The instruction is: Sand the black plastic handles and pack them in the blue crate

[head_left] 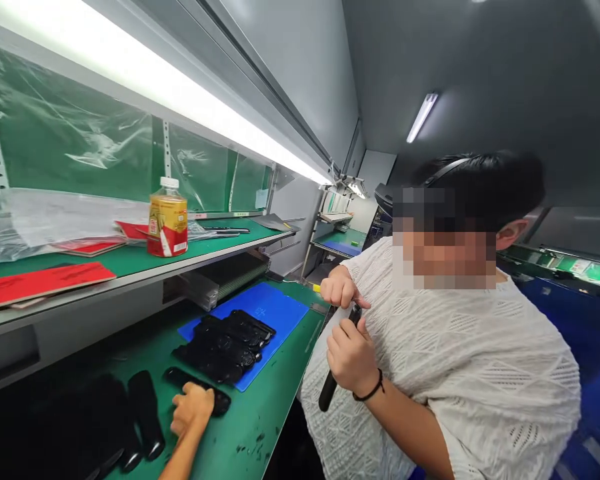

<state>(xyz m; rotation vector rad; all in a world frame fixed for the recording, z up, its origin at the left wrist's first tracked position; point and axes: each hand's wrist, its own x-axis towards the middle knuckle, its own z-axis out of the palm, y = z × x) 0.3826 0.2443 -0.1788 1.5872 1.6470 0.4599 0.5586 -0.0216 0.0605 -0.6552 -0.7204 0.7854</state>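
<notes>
At the lower left, my right hand [194,408] is closed on a long black piece [219,402] with rounded ends, lying on the green bench top. Its exact kind is unclear. My left hand is out of view. Beside my hand, to the left, lies a similar black piece [147,413], with more dark pieces [105,413] merging into shadow. Beyond my hand, a pile of black pieces [225,343] rests partly on a blue mat [285,310].
At right, a co-worker [455,373] in a white knit top holds a black bar [329,393] in both hands. Above the bench runs a shelf [130,273] with a yellow-red bottle [168,220] and red cards [45,283]. A bright tube light [145,73] hangs overhead.
</notes>
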